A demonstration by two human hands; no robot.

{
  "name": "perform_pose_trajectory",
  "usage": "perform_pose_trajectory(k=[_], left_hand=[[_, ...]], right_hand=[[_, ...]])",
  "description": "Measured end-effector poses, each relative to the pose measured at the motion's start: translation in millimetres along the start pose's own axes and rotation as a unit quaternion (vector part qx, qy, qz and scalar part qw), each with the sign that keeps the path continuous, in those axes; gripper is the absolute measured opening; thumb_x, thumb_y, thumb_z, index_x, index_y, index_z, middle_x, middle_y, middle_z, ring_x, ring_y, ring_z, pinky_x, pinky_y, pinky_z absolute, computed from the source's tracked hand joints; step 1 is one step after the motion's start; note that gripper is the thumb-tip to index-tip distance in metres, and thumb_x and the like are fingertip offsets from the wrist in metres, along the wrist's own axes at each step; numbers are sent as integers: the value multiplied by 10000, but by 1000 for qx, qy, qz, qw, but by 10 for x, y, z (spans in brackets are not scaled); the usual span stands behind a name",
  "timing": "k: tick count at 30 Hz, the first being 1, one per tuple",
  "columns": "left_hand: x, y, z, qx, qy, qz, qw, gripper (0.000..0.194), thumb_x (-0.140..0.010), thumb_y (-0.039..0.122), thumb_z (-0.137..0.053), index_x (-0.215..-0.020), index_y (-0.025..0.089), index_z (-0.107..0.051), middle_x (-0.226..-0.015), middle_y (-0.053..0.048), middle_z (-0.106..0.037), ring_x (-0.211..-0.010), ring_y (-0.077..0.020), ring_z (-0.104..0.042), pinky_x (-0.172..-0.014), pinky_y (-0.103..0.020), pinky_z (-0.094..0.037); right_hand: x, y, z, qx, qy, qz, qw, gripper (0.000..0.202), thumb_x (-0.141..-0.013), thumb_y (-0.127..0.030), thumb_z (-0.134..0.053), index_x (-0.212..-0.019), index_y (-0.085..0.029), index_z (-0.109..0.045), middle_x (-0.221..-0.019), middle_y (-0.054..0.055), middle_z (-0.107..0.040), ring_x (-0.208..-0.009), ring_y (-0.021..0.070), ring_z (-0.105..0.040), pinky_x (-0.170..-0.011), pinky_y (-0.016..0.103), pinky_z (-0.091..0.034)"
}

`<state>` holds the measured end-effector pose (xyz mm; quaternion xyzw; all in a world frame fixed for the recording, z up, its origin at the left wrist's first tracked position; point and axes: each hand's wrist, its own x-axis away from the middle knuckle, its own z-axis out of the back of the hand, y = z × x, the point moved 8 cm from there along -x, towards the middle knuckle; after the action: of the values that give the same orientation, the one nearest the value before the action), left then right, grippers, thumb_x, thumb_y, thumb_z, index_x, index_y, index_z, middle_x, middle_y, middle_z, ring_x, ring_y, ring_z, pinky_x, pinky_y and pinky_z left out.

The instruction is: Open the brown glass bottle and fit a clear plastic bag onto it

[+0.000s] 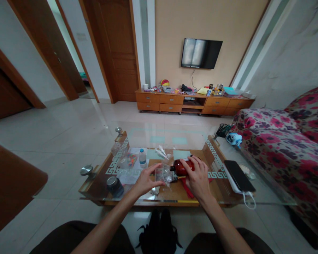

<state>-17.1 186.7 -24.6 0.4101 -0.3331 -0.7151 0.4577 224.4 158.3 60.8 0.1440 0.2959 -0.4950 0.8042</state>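
My right hand [197, 176] is closed around a dark red-brown bottle [180, 167], tipped onto its side with its black neck pointing left. My left hand [148, 180] grips a small clear plastic container [161, 173] by its left side. The bottle's mouth is close to the container's right side; I cannot tell whether they touch or whether anything flows. Under my right hand a piece of red cloth [188, 188] shows. Beyond my left hand a small clear water bottle [142, 158] with a blue cap stands upright.
On the glass table [270, 197] are a dark jar [115, 187] at left, a bag of colourful pieces [131, 160], and white tube-like items [161, 152] at the back. At right lies a black phone [240, 174] with a white cable. A flowered sofa [270, 141] borders the right side.
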Motion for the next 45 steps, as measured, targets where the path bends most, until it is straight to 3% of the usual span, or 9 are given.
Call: perform_pose_trajectory(k=[8, 14, 20, 37, 45], left_hand=[[5, 23, 12, 2, 2, -1, 1000, 889, -671, 406, -962, -1475, 302, -597, -1456, -106, -652, -1280, -327, -661, -1117, -561, -523], [11, 1, -5, 16, -7, 6, 1000, 912, -681, 399, -963, -1500, 312, -571, -1462, -96, -650, -1264, -311, -671, -1091, -518, -549], [8, 24, 7, 9, -9, 1, 1000, 902, -689, 439, -956, -1496, 306, -576, -1463, -87, -650, -1318, -309, -634, -1165, -525, -480], [15, -2, 6, 23, -9, 8, 1000, 928, -670, 424, -969, -1501, 307, -572, -1467, -104, -645, -1233, -306, -685, -1107, -511, -531], [13, -30, 13, 6, -3, 4, 1000, 922, -670, 437, -966, -1497, 309, -578, -1462, -92, -652, -1312, -316, -640, -1108, -495, -529]], right_hand=[[-9, -18, 29, -10, 2, -1, 1000, 837, -760, -40, -641, -1529, -348, -520, -1502, 118, -501, -1419, 377, -400, -1147, 606, -346], [-16, -23, 25, 12, -3, 1, 1000, 807, -774, -49, -647, -1520, -339, -540, -1494, 120, -505, -1415, 370, -400, -1143, 588, -363], [-19, -21, 11, 13, -7, 0, 1000, 792, -780, -57, -660, -1513, -333, -550, -1505, 118, -496, -1418, 365, -399, -1153, 583, -360], [-30, -22, 8, 7, -6, 2, 1000, 770, -796, -67, -679, -1507, -334, -553, -1507, 124, -497, -1439, 368, -392, -1178, 594, -334], [-32, -25, 11, 22, -13, 1, 1000, 772, -791, -64, -686, -1504, -334, -562, -1507, 113, -496, -1446, 349, -388, -1198, 576, -323]])
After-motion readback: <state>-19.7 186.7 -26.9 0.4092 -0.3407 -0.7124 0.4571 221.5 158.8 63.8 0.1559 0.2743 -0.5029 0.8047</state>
